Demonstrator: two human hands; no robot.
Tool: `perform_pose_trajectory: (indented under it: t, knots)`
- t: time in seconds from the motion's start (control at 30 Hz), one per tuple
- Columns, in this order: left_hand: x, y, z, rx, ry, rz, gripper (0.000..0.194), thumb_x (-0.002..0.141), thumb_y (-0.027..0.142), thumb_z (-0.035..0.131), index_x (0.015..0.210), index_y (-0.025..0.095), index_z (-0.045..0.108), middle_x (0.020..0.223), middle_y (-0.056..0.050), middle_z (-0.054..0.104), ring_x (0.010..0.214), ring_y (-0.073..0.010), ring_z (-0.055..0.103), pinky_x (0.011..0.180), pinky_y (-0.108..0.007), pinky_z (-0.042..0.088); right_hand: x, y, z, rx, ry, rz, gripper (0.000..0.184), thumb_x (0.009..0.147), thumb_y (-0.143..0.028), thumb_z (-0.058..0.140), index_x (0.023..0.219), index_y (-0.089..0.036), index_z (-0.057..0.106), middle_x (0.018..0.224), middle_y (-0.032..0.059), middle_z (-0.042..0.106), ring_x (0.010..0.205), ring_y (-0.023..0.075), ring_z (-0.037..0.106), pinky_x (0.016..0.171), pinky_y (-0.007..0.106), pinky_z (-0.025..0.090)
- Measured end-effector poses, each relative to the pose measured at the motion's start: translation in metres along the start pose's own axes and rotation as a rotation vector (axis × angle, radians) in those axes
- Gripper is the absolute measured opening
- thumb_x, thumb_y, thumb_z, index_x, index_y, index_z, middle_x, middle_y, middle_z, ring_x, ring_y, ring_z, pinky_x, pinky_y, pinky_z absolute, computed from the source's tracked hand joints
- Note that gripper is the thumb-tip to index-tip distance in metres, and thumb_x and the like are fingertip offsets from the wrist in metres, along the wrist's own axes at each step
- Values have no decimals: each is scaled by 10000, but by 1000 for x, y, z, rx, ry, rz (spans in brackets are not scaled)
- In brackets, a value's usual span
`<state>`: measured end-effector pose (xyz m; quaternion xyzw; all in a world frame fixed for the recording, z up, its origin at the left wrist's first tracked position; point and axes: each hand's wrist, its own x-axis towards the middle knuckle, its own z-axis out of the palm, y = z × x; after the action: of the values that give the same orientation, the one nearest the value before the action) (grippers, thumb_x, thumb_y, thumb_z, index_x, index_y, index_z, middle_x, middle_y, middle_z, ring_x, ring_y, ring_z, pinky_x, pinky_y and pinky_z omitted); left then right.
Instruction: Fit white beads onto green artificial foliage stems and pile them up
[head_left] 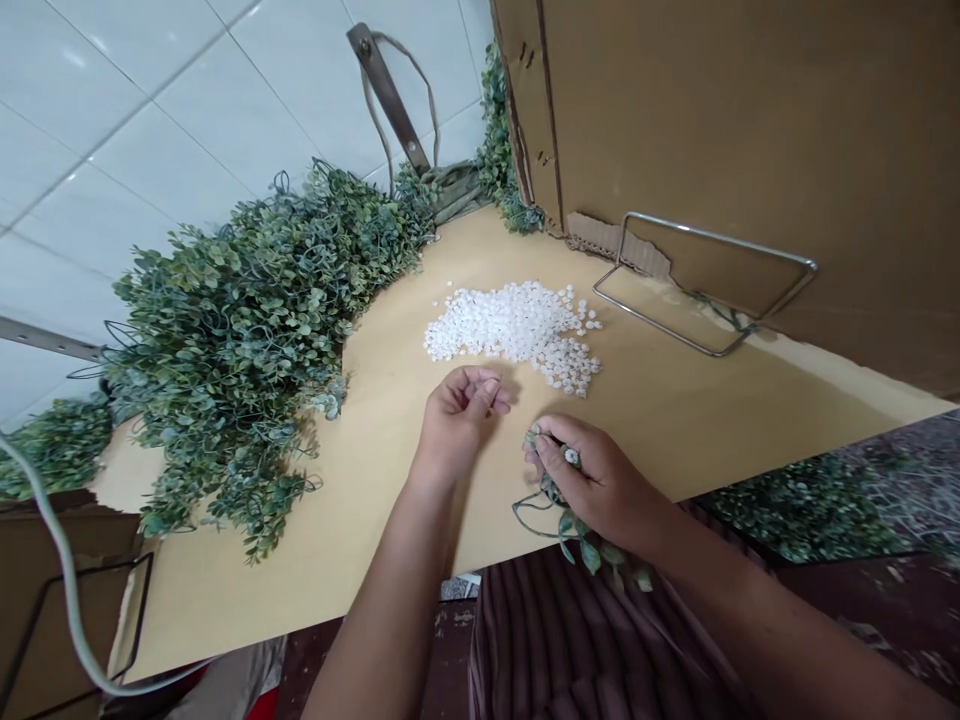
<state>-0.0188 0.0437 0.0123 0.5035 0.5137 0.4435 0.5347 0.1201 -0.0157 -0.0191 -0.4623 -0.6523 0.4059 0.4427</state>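
My right hand [581, 470] is closed around an artificial leaf sprig [590, 553], whose green leaves and looped stem hang below the fingers over the board's near edge. A small white bead-like piece [571, 456] shows between its fingers. Just left of it, my left hand [469, 400] is pinched, thumb against forefinger; whatever lies between the fingertips is too small to make out. Beyond both hands a spread-out pile of small white pieces [517, 325] lies on the tan board [390, 430]. The left hand is nearest to that pile, slightly apart from it.
A big heap of artificial greenery [255, 300] covers the board's left side. At the right stand a bent metal wire frame [705, 345] and a large cardboard box [735, 130]. A white cable [60, 560] curves across the lower left. More greenery [810, 505] lies below the right edge.
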Motion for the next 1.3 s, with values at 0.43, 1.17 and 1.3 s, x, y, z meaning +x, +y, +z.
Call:
perform_pose_trajectory:
  t: [0.43,1.17,1.3]
  knots:
    - [-41,-15,-7,-200,-19,-104,204,615,314,804,716,163,710,621,15,656,583,-75,563,627,-208,459,0,-1,4,-114,0,-24,228,846,-240,451,627,-186,487,556,-23,482,541,112,470,542,220,371]
    - [-45,-19,-8,-116,55,-99,164,617,297,793,734,189,756,729,-23,716,669,-119,599,693,-247,487,5,-8,7,-141,65,41,262,790,-267,470,550,-214,377,492,-35,379,486,114,401,492,228,330]
    - [-46,-18,-5,-104,64,-88,168,581,296,813,697,191,752,736,-19,710,674,-121,589,678,-247,479,4,-9,6,-148,69,44,280,787,-288,459,534,-217,362,482,-31,378,480,119,406,487,241,328]
